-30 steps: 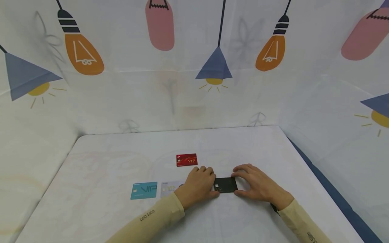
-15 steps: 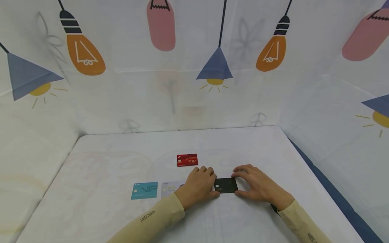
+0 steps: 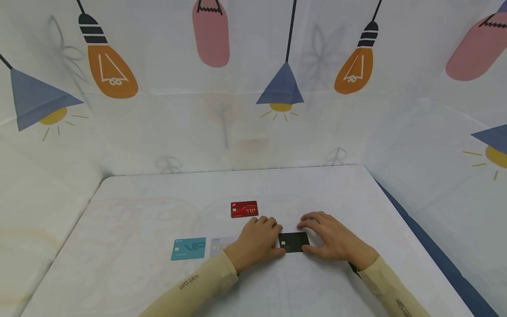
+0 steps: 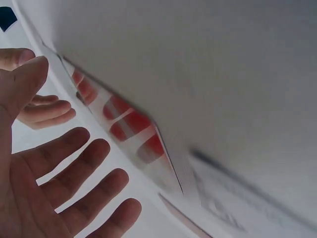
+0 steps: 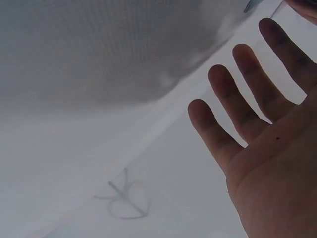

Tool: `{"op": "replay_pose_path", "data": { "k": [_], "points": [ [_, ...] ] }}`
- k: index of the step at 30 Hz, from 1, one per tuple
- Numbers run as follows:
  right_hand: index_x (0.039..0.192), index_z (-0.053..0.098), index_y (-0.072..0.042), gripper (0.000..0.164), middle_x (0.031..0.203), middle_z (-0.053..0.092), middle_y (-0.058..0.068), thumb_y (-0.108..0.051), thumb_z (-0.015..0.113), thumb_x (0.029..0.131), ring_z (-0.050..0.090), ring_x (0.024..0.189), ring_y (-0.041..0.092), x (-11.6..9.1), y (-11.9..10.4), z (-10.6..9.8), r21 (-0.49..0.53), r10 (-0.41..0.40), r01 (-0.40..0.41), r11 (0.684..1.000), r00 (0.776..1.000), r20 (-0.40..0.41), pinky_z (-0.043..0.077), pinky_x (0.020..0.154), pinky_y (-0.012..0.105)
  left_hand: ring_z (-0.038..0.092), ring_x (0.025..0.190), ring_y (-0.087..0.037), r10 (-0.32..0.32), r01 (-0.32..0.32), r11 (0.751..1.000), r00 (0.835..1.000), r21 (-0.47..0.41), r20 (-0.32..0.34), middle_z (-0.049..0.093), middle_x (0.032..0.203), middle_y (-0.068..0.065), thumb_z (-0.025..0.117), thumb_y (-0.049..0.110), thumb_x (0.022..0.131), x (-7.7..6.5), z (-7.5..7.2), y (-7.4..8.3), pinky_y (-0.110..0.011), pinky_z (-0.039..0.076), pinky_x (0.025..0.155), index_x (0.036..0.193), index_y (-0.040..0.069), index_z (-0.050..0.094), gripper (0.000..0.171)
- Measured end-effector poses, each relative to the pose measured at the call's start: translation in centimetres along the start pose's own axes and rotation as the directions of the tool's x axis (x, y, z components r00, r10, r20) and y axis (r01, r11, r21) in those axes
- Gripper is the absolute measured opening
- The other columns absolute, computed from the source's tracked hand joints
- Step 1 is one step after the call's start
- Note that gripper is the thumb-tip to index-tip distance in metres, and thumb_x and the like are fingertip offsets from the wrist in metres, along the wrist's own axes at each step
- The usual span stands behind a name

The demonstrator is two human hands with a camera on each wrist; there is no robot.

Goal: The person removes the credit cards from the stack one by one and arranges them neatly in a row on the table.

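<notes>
A black card (image 3: 294, 242) lies flat on the white table between both hands. At its left edge, my left hand (image 3: 255, 243) rests low over the table, thumb near the card's lower left corner. The left wrist view shows straight, spread fingers (image 4: 94, 163) beside a glossy card (image 4: 126, 124) with red patches. My right hand (image 3: 332, 237) is at the other side, its thumb overlapping the black card's lower right corner. In the right wrist view its fingers (image 5: 228, 91) are straight and apart. A pale silvery card (image 3: 219, 246) is partly hidden behind my left hand and wrist.
A teal VIP card (image 3: 189, 249) lies left of the pale one. Beyond my left hand is a red VIP card (image 3: 244, 209). A white cloth wall (image 3: 178, 123) printed with lamps and bulbs rises behind the table (image 3: 130, 211).
My right hand has shifted slightly left, its fingertips now just beyond the black card's far edge. The left hand moved slightly left and covers more of the pale card.
</notes>
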State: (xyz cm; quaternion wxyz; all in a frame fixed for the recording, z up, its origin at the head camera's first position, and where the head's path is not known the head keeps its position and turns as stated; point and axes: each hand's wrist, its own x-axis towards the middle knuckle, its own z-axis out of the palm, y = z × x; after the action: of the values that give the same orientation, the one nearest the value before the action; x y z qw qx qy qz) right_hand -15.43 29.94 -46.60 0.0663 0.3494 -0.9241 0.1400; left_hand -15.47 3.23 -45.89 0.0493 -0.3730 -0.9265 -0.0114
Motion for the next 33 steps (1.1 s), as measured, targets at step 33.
{"op": "replay_pose_path", "data": {
  "k": [33],
  "points": [
    [0.134,0.063,-0.016,0.054,0.134,0.060,0.006,-0.043,0.076,0.090,0.058,0.120,0.025,7.4,-3.1,1.5,-0.004,-0.026,0.026,1.000,0.999,-0.027,0.049,0.102,0.046,0.059,0.118,-0.027,-0.219,0.216,0.966,0.976,-0.140,0.000,0.064,0.123,-0.005,0.080,0.048,0.084,-3.1,-1.7,-8.9,-0.048,0.049,0.101,0.129,0.015,0.066,0.057]
  ]
}}
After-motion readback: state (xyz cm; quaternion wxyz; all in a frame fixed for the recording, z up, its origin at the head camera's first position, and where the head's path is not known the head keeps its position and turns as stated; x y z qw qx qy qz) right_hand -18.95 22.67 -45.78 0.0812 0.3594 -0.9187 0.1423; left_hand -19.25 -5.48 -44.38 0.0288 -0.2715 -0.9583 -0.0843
